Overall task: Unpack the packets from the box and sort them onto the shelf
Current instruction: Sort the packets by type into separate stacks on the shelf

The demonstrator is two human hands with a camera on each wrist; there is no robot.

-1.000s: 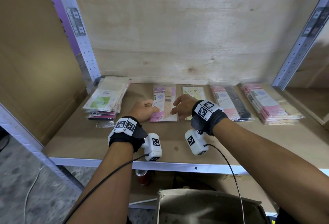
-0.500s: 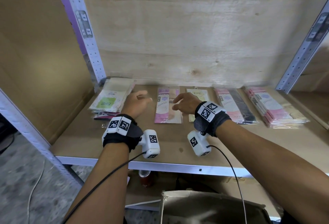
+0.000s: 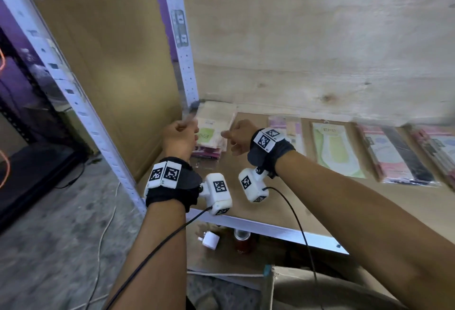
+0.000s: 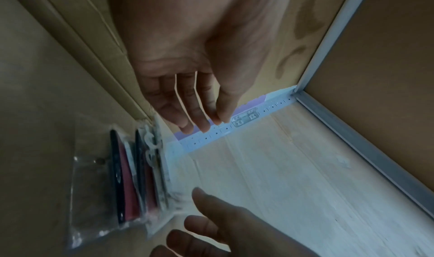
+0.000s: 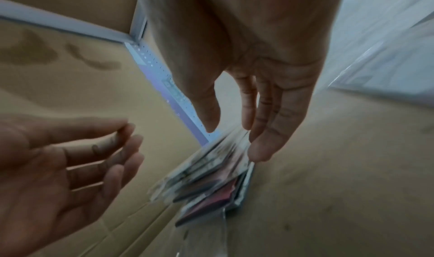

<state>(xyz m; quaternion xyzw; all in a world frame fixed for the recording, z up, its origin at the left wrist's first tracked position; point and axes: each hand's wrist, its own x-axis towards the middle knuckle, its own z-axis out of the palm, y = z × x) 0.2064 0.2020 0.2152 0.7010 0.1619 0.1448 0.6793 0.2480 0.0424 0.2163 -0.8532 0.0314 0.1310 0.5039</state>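
Note:
A stack of clear-wrapped packets [image 3: 214,132] lies in the back left corner of the wooden shelf [image 3: 307,196]; its top packet has a green label. My left hand [image 3: 182,133] hovers just left of the stack and my right hand [image 3: 237,137] just right of it. In the left wrist view my left hand [image 4: 199,120] has loose fingers and holds nothing, above the stack [image 4: 131,177]. The right wrist view shows my right hand [image 5: 234,131] open too, its fingers close over the stack [image 5: 211,173]; contact is unclear. The open box [image 3: 320,290] sits below.
More packets lie in a row to the right: a pink one [image 3: 285,127], a green-and-white one [image 3: 334,152], pink-and-black ones [image 3: 394,159] and a stack at the edge [image 3: 440,147]. A perforated upright [image 3: 183,51] stands behind the left stack. A white plug [image 3: 209,239] and a can [image 3: 242,240] sit on the lower shelf.
Both hands have moved left, away from the pink packet in the middle, to either side of the left stack. The head view has swung left with them.

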